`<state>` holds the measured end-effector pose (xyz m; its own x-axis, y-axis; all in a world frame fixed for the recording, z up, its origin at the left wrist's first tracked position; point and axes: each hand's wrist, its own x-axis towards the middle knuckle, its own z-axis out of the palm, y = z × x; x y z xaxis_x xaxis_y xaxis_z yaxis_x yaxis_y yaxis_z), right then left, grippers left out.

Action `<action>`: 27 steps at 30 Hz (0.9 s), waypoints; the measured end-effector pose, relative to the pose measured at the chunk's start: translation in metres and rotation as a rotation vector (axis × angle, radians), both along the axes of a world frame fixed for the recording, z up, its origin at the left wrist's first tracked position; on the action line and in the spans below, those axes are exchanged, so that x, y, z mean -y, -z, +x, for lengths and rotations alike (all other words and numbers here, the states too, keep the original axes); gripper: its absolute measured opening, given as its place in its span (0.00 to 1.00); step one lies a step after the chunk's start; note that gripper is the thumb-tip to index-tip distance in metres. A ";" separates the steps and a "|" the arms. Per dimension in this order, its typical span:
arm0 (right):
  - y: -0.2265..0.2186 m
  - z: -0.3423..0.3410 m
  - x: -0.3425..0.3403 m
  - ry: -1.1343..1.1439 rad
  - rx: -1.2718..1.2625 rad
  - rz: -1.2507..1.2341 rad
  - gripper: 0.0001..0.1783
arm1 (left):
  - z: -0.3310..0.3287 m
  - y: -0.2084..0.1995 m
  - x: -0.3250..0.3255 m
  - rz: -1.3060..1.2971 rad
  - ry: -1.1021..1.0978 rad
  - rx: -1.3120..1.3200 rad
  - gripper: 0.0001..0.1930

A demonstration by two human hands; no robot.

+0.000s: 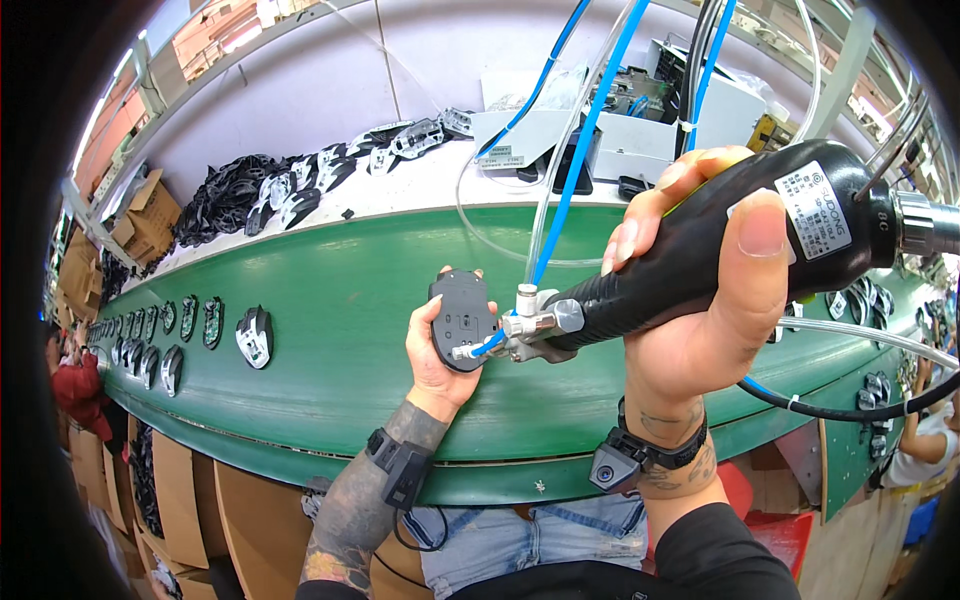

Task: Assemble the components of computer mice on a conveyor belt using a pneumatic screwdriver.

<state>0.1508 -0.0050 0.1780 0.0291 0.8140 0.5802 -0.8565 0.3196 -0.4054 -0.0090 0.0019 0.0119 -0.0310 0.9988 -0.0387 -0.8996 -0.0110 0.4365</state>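
My left hand [437, 378] is closed around a black computer mouse [462, 308], its underside facing up, above a green conveyor belt [350, 410]. My right hand [680, 345] grips a black power screwdriver [650, 285], which lies slanted across the view, metal nose pointing left. A clear hose and a blue hose join its metal head [530, 325]. The nose tip overlaps the lower part of the mouse; whether it touches a screw hole, I cannot tell. Thumb and fingers wrap the screwdriver's thick body from both sides.
Half-built mice [254, 338] stand in rows on the belt's left. Silver-and-black mouse shells [330, 168] and a dark heap of parts [225, 200] lie on the white ledge. A white machine box [630, 150] sits behind hanging hoses. Other people [80, 385] work at both ends.
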 end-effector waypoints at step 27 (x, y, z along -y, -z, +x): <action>-0.006 0.007 0.007 0.024 -0.051 0.069 0.36 | 0.007 0.002 -0.004 -0.212 0.069 -0.021 0.19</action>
